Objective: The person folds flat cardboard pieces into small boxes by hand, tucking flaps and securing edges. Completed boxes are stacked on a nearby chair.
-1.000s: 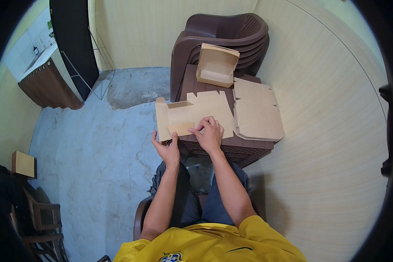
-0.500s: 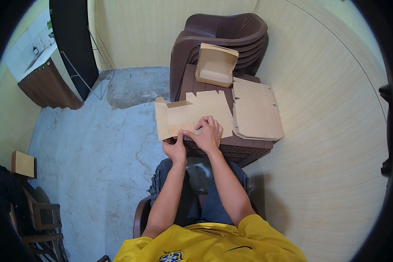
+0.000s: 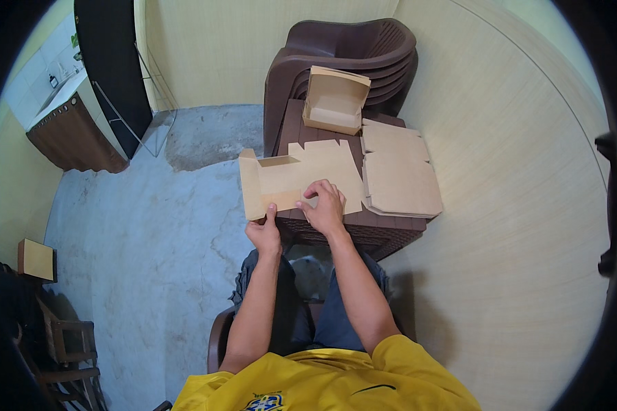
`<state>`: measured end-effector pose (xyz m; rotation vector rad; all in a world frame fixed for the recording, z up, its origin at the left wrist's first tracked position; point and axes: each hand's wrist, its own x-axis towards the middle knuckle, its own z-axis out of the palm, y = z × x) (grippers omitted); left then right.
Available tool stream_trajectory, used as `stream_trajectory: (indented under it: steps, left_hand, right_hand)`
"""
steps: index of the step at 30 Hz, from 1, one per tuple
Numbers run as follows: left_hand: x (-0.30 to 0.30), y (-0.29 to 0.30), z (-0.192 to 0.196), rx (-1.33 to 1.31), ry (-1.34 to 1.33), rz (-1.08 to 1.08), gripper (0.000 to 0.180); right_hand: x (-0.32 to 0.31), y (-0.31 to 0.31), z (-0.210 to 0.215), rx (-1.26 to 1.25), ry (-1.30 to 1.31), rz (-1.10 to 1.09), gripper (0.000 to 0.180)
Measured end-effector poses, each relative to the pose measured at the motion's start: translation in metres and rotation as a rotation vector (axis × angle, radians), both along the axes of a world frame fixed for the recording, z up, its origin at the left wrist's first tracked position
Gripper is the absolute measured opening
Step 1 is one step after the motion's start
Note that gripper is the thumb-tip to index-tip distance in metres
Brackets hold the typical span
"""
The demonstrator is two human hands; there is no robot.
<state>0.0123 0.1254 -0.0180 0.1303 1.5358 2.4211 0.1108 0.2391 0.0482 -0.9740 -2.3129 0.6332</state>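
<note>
"Folding shows on this card sheet (image 3: 325, 163), but how much of it?"

"Just the left part: a wall (image 3: 251, 183) stands at that end and part of the far edge is raised. The right-hand portion lies flat on the brown bench (image 3: 377, 220), its notched tabs not yet turned up."

"And the hands?"

"The left hand (image 3: 264, 234) has its grip on the near edge by the left end, thumb on top, fingers apparently beneath. The right hand (image 3: 325, 207) is over the middle, thumb and fingers curled beside a darker panel (image 3: 282, 199); whether its grip has any card, I cannot tell."

"Anything finished?"

"One open box (image 3: 336, 101) stands formed behind the sheet, lid raised. Right of the sheet, a pile of flat blanks (image 3: 402, 170) lies unfolded; I judge more flat than folded."
</note>
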Motion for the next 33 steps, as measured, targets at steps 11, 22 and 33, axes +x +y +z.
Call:
stream_trajectory:
  steps: [11,22,33]
  left_hand:
    - [0.002,-0.003,0.001,-0.049,-0.029,-0.054,0.029]
    - [0.027,0.019,-0.011,-0.074,0.080,0.134,0.028]
    - [0.031,0.032,-0.001,-0.247,0.017,0.314,0.028]
  right_hand:
    - [-0.008,-0.015,0.018,0.039,-0.109,-0.082,0.058]
    - [-0.007,-0.009,0.012,-0.019,-0.109,-0.047,0.056]
    - [-0.005,0.000,0.003,-0.068,-0.065,-0.006,0.047]
